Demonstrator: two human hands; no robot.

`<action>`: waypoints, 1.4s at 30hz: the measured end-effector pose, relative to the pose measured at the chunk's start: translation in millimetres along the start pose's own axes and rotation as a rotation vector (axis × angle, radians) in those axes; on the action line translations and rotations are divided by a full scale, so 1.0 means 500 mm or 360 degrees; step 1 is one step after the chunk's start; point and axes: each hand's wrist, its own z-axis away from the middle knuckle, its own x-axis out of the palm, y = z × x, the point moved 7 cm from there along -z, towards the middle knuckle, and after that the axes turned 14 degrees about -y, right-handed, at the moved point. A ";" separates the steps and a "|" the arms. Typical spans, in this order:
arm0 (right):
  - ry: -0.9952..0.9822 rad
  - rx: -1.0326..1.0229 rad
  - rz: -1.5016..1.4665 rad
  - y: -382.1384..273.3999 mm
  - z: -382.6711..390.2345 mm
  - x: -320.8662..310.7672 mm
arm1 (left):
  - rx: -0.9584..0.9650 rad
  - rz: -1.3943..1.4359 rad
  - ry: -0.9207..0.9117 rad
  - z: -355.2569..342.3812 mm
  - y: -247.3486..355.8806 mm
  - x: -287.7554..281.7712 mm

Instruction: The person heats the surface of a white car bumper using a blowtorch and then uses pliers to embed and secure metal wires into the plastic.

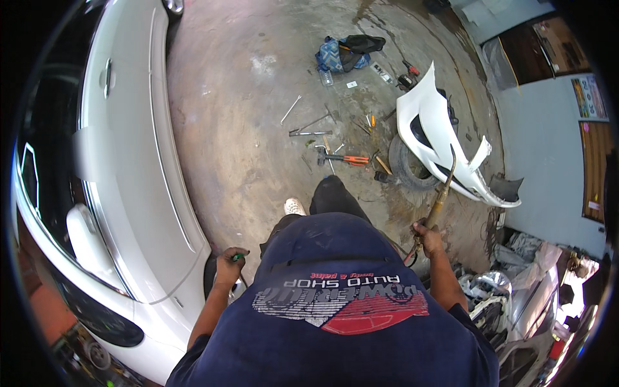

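Note:
In my left hand (229,264), beside the white car's lower side (158,213), is a small green object (238,257), possibly a lighter, with my fingers closed on it. My right hand (428,238) is closed round a brass cutting or welding torch (438,205), its thin curved nozzle pointing up and away from me, over the white bumper in the picture, with a hose hanging below. My body in a dark blue printed shirt fills the lower middle, above my white shoe (294,208).
Ahead on the concrete floor (232,103) lie scattered tools (351,158), a backpack (342,55) and a white bumper (419,129) over a tyre (412,180). A pale wall (532,142) runs along the right, with piled car parts (490,290) at lower right.

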 end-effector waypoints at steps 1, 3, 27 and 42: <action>0.0022 -0.0010 -0.0032 0.006 -0.004 0.017 | -0.0114 -0.0151 -0.0220 -0.009 0.049 -0.010; 0.0071 0.0046 -0.0092 0.020 -0.008 0.042 | -0.0351 -0.0469 -0.0655 -0.005 0.211 -0.024; 0.0157 -0.0103 -0.0543 -0.564 -0.463 0.277 | -0.0153 -0.1144 -0.0741 -0.676 0.695 -0.432; 0.0700 0.0184 -0.1145 -0.573 -0.326 0.628 | 0.0380 -0.1791 -0.1408 -1.242 1.000 -0.575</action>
